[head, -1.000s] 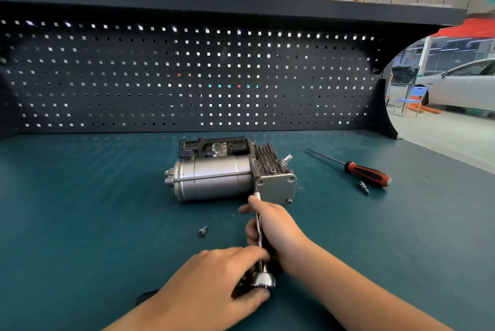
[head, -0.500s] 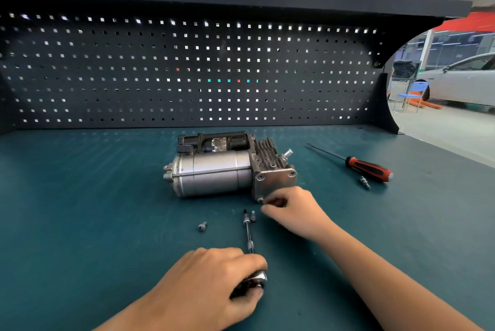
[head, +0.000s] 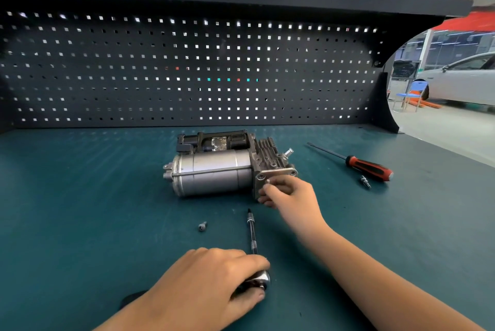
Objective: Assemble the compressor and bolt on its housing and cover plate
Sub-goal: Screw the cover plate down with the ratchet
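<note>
The compressor (head: 214, 172) lay mid-bench (head: 80, 196), the right hand (head: 290, 194) pinching a bolt (head: 267, 182) against its cover plate (head: 280, 173), while the left hand (head: 209, 285) clenched the driver (head: 251, 234) by its handle.

The right hand (head: 292, 194), which a second ago was gripping the long driver's (head: 251, 231) shaft at the cover plate (head: 278, 173), is now letting go of the tool. It is taking the small bolt that lay beside the driver's tip off the green mat (head: 80, 210) and bringing it, hidden in pinched fingertips, to the plate's lower left corner. The left hand (head: 203, 285) is drawing the driver back, so its tip is now lying on the mat, apart from the compressor (head: 214, 172).
</note>
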Demonstrator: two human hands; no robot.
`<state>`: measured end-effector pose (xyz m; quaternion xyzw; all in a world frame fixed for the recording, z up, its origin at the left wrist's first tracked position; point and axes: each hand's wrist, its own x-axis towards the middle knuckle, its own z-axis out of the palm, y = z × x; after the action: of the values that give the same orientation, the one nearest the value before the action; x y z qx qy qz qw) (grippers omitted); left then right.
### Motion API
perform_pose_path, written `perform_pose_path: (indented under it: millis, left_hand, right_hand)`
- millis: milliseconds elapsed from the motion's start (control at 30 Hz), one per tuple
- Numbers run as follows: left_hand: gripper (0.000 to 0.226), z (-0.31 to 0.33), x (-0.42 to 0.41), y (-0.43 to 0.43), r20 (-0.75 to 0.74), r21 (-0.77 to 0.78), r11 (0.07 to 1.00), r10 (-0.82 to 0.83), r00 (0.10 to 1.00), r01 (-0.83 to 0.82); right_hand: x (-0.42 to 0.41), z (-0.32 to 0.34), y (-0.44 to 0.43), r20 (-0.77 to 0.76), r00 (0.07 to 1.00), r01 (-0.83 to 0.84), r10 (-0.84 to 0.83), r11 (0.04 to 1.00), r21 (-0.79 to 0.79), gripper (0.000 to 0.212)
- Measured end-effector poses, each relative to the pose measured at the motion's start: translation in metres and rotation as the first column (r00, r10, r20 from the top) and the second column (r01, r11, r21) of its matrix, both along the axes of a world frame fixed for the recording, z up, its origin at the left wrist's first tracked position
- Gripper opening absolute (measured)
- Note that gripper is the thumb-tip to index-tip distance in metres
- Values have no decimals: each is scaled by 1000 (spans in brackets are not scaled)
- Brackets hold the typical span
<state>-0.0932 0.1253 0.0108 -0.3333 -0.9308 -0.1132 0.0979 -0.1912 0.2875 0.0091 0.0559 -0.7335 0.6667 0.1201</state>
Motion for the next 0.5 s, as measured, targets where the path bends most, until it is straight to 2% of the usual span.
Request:
perform_pose_path:
  millis: [67,167,500]
  left_hand:
    - [73,0,0,-1,9,38,999,-18,1000,18]
    - [70,3,-2,-3,40,93,995,-39,998,35]
    - [41,6,-3,-2,36,86,996,-35,999,32]
  right_hand:
    - [2,2,2,17,1000,9,-7,992,-123,18]
    - [2,3,3,70,997,8,6,980,-198,14]
    - [-3,5,-11,108,994,43,-26,986,-163,19]
